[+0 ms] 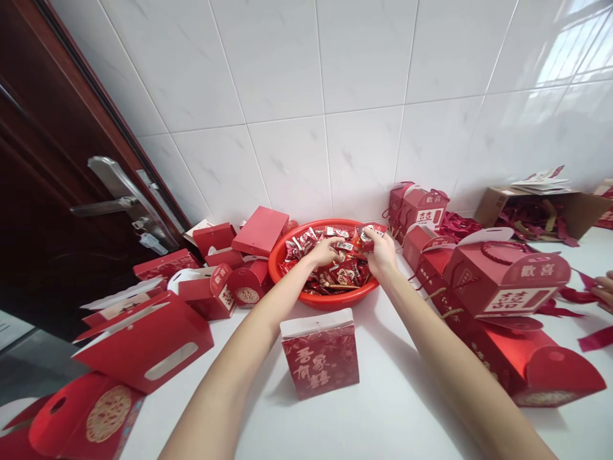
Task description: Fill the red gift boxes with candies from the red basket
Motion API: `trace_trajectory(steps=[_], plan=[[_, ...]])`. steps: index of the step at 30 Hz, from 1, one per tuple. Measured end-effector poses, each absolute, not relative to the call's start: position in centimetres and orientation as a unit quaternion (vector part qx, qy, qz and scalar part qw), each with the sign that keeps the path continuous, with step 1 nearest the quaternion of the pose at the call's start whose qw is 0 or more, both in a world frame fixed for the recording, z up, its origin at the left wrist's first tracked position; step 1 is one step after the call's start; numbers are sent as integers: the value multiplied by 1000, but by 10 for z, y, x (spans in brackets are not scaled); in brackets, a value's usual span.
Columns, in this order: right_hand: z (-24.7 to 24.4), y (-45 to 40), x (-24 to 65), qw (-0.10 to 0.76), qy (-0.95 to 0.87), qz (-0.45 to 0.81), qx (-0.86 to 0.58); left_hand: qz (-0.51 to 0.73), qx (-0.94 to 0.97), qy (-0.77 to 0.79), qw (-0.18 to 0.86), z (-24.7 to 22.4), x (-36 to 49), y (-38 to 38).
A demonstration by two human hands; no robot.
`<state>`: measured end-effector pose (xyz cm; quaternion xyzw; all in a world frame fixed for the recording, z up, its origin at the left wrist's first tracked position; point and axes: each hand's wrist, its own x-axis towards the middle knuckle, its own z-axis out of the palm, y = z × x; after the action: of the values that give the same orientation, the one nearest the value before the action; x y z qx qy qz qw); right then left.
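A round red plastic basket (335,303) full of small red and white wrapped packets (347,273) stands against the tiled wall. Inside it, my left hand (327,251) rests over the packets with its fingers apart. At the basket's right rim my right hand (380,250) pinches a red wrapped packet (368,234) between thumb and fingers. Nearer to me, between my forearms, a dark red gift box (320,358) with white lettering stands upright, its white top flap raised; its inside is hidden.
Several red boxes (196,294) crowd the left side beside a dark door (43,160). More boxes with handles (507,275) line the right. Behind them sits a cardboard carton (579,214) of ribbons. Another person's hand (604,291) is at the right edge near ribbons.
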<state>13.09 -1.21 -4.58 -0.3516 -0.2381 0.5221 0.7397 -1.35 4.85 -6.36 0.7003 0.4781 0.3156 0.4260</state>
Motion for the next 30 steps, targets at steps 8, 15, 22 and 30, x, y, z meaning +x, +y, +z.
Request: trace_trajectory(steps=[8, 15, 22, 30], plan=[[-42, -14, 129, 745, -228, 525, -342, 340, 707, 484, 387, -62, -13, 51], [-43, -14, 130, 742, -252, 526, -331, 496, 593, 448, 448, -44, -24, 42], [-38, -20, 127, 706, -348, 558, -261, 548, 558, 332, 528, -28, -31, 11], [-26, -36, 122, 671, -404, 581, -220, 604, 525, 325, 504, -19, -40, -31]])
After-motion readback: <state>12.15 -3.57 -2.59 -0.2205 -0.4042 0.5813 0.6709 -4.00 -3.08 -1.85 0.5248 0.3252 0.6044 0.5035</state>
